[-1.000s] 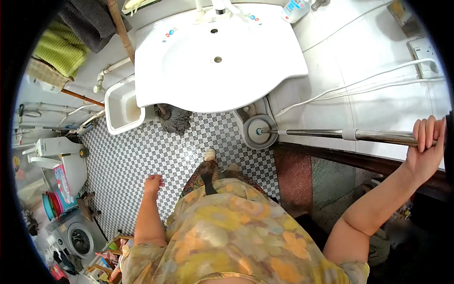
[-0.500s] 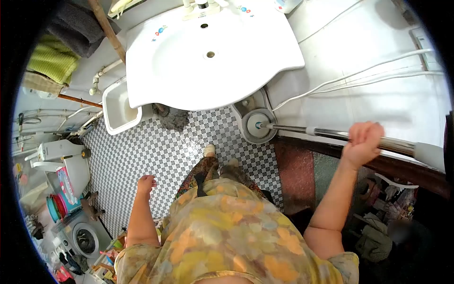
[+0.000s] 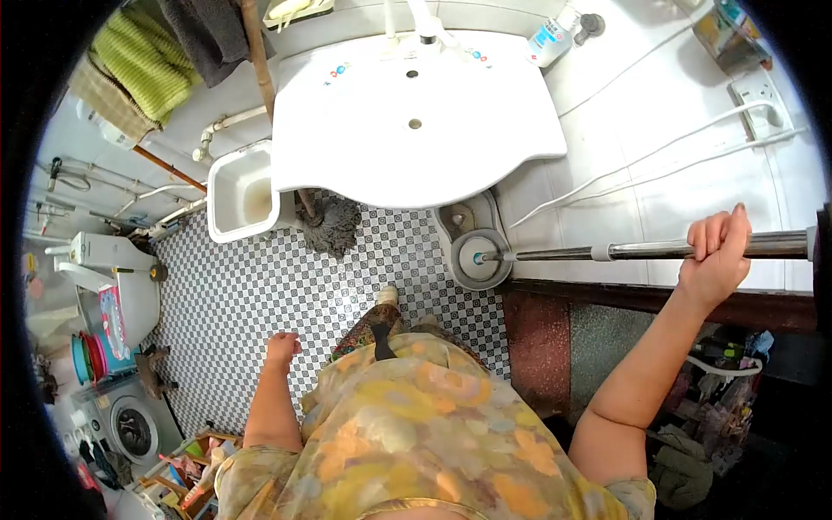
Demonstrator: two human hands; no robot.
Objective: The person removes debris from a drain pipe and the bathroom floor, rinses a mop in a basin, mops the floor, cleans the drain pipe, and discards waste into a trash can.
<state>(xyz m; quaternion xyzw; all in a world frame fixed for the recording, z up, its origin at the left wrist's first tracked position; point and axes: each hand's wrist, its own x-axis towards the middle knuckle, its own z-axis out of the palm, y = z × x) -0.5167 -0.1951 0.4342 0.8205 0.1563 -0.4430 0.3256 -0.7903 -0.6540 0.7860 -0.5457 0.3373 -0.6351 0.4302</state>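
My right hand (image 3: 718, 250) is wrapped around the metal pole of a spin mop (image 3: 646, 250), with the thumb sticking up. The pole runs almost level across the view to a round mop head, which sits in the spin basket of a grey mop bucket (image 3: 479, 273) on the floor below the basin's right side. Over the checkered floor on the left hangs my left hand (image 3: 282, 347), its fingers loosely curled around nothing and touching nothing.
A white washbasin (image 3: 347, 147) fills the space ahead. Below its left side are a white bin (image 3: 218, 204) and a grey string mop (image 3: 331, 230). A toilet (image 3: 134, 303) and washing machine (image 3: 130, 425) stand left. White cables (image 3: 624, 165) hang along the right wall.
The view has tilted upward, showing more of the wall, a bottle and a socket. My right hand appears farther right, still gripping the pole. The mop head remains in the bucket.
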